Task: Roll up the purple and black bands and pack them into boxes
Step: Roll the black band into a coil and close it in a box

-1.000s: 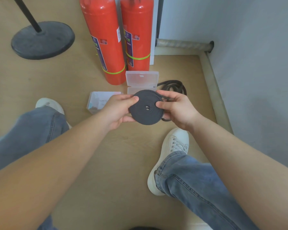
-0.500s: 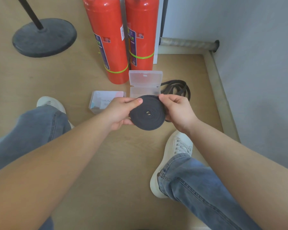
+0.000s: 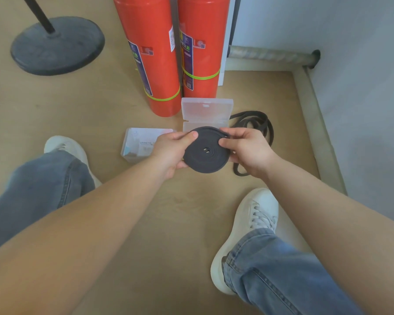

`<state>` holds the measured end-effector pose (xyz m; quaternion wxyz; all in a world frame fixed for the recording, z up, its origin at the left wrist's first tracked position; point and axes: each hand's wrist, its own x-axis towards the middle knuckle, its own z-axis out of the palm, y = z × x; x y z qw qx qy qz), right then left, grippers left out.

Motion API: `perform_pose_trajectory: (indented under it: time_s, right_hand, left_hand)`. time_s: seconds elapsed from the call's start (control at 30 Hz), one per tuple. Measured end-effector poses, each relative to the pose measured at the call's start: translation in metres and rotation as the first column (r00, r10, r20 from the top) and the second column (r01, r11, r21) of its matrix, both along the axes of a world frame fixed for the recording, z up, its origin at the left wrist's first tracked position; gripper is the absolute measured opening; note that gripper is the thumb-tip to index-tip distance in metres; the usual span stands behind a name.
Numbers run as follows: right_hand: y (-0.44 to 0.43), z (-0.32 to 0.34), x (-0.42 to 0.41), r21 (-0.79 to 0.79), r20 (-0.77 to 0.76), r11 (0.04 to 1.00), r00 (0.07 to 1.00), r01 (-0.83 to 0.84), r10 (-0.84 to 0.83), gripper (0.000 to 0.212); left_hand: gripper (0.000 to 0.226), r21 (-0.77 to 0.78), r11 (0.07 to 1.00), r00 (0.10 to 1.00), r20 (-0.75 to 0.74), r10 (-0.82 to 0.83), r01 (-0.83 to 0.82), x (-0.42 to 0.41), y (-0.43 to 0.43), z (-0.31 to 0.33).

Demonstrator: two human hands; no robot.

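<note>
A black band wound into a flat disc-shaped roll (image 3: pixel 206 151) hangs above the floor between both hands. My left hand (image 3: pixel 171 151) grips its left edge, thumb on top and fingers underneath. My right hand (image 3: pixel 246 148) pinches the right edge where the band feeds onto the roll. The unrolled tail of the black band (image 3: pixel 257 123) lies looped on the floor to the right. An open clear plastic box (image 3: pixel 206 110) sits just behind the roll, lid raised. A second, closed clear box (image 3: pixel 141 142) lies to its left.
Two red fire extinguishers (image 3: pixel 155 55) stand behind the boxes. A black round stand base (image 3: pixel 57 44) is at the far left. A grey wall and skirting (image 3: pixel 316 123) bound the right side. My white shoes (image 3: pixel 248 233) and jeans flank the working spot.
The roll and both hands have stayed in nearly the same place; my right hand's fingers have shifted along the roll's upper right edge as the band winds on. The view has drifted slightly.
</note>
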<state>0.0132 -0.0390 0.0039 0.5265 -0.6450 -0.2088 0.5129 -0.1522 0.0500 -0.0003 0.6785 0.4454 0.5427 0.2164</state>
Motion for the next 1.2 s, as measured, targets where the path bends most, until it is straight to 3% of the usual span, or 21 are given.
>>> perform_pose_trajectory:
  time_s: [0.13, 0.2, 0.33, 0.5, 0.67, 1.0, 1.2]
  right_hand:
    - [0.018, -0.017, 0.013, -0.021, -0.06, 0.992, 0.99, 0.124, -0.125, 0.025]
    - [0.026, -0.029, 0.018, -0.058, -0.059, 0.984, 0.984, 0.167, -0.17, 0.025]
    - [0.047, -0.053, 0.026, -0.173, -0.034, 0.971, 0.984, 0.167, -0.175, 0.02]
    - [0.078, -0.081, 0.037, -0.236, 0.069, 0.966, 0.994, 0.103, -0.089, 0.016]
    - [0.087, -0.106, 0.046, -0.352, 0.328, 0.936, 0.935, -0.009, 0.132, 0.018]
    - [0.025, -0.108, 0.017, -0.396, 0.341, 0.914, 0.911, -0.084, 0.231, 0.022]
    - [0.027, -0.099, 0.014, -0.379, 0.3, 0.925, 0.94, -0.036, 0.16, 0.028]
  left_hand:
    - [0.037, -0.163, 0.986, 0.988, 0.151, -0.007, 0.032, 0.013, 0.019, -0.015]
    - [0.046, -0.184, 0.978, 0.99, 0.12, -0.08, 0.102, 0.018, 0.024, -0.024]
    - [0.053, -0.161, 0.986, 0.998, 0.063, -0.024, 0.034, 0.029, 0.041, -0.044]
    - [0.047, -0.024, 0.997, 0.993, -0.093, -0.072, 0.071, 0.045, 0.064, -0.065]
    - [0.026, -0.088, 0.992, 0.986, -0.13, -0.1, 0.089, 0.047, 0.066, -0.078]
    - [0.018, -0.211, 0.972, 0.974, -0.174, -0.143, 0.105, 0.017, 0.012, -0.082]
    - [0.025, -0.067, 0.991, 0.961, -0.245, -0.132, 0.119, 0.015, 0.013, -0.073]
